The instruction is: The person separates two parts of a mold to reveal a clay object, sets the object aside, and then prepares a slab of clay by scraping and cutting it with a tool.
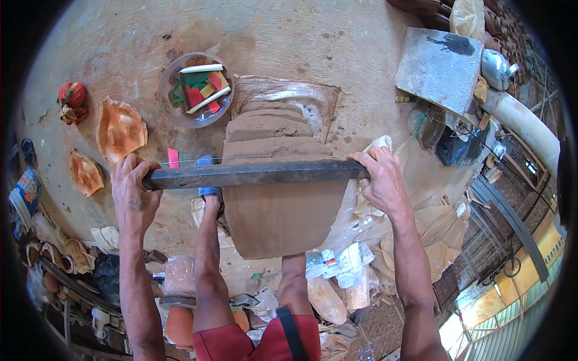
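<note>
One long, dark, square-edged bar (253, 175) stretches across a thick brown block of clay (283, 219), which sits right in front of the person's bare legs; from where I stand I can't tell whether bar and clay touch. The person's left hand (133, 189) is clamped on one end of the bar and the right hand (382, 177) grips the other. A thin pale string (192, 160) runs from near the left hand toward the clay, just beyond the bar.

On the near side of the bar the clay's face is smooth and even, so I'd count that part as done. Beyond it the clay is stepped and ragged; that stretch, I'd judge, is left to work.

A creased brown sheet (330, 96) shows around the far end. Just left of it stands a round, translucent plastic bowl (194, 122) of red, green and yellow scraps. Farther left lie two orange, jagged-edged shell-like pieces (121, 131) and a round red bundle (72, 95). Well off to the right rests a grey square slab (428, 66).
</note>
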Action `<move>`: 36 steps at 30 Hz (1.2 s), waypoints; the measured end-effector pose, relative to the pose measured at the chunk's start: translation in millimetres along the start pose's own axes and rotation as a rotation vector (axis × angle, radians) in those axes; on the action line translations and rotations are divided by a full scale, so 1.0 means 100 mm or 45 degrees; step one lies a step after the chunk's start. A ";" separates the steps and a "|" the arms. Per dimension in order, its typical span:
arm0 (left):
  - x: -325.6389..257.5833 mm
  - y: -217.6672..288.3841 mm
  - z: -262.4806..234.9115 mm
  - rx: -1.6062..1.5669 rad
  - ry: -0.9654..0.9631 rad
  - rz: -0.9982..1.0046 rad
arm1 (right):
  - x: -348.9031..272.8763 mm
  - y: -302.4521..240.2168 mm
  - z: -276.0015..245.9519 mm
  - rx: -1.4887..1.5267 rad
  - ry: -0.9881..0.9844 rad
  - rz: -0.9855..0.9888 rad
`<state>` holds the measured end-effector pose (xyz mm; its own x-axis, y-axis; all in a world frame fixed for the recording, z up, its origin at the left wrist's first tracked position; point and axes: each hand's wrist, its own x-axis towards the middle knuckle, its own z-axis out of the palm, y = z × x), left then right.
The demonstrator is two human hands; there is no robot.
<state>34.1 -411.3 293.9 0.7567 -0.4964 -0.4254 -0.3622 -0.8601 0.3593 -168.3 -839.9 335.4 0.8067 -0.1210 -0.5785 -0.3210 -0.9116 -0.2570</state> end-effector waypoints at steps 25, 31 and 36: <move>0.05 0.05 0.08 -0.011 -0.107 0.047 | -0.25 0.05 0.19 0.090 -0.027 0.089; 0.02 0.03 0.08 0.009 -0.112 0.002 | -0.26 0.04 0.26 0.102 -0.013 0.070; -0.13 0.03 0.14 0.011 -0.178 -0.014 | -0.27 0.07 0.28 0.047 -0.007 0.023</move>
<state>15.5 -409.1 289.4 0.6777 -0.4978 -0.5412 -0.3592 -0.8663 0.3471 -206.3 -831.8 327.8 0.7978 -0.1346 -0.5877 -0.3533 -0.8943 -0.2747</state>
